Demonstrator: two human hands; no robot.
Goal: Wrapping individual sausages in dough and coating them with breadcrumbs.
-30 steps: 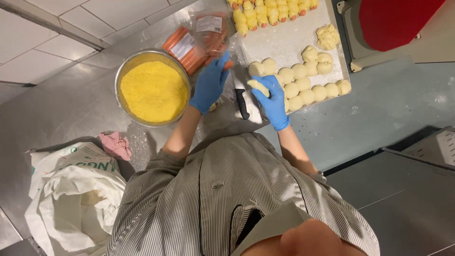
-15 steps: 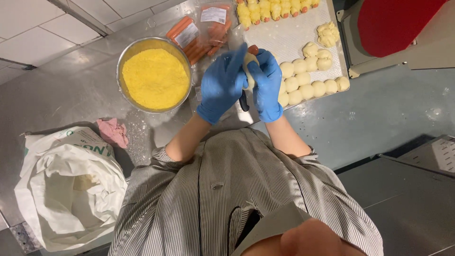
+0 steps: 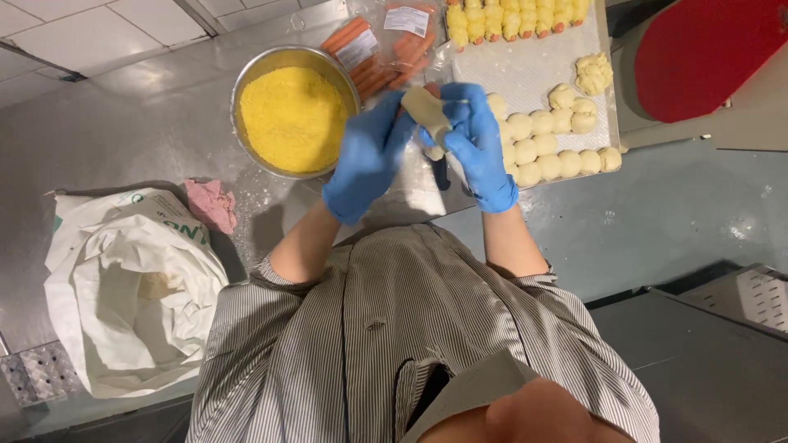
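Both my hands wear blue gloves and meet above the steel counter. My right hand [image 3: 476, 143] grips a pale, elongated piece of dough [image 3: 427, 111]. My left hand [image 3: 367, 156] touches the same dough from the left, and a bit of orange sausage shows at its upper end. Just behind my left hand stands a metal bowl [image 3: 246, 78] of yellow crumbs [image 3: 291, 119]. To the right lies a tray [image 3: 525, 70] with pale dough balls [image 3: 550, 143] and a row of yellow crumbed rolls [image 3: 509, 18] at its far edge.
Packs of orange sausages [image 3: 373, 45] lie behind the bowl. A dark knife [image 3: 441, 172] rests below my hands. A white sack [image 3: 123, 295] and a pink cloth [image 3: 211, 205] sit at the left. A red board [image 3: 706, 53] is at the right.
My hands have come together and lifted nearer to me. The dough piece, earlier held in my right hand over the tray, is now gripped between both hands.
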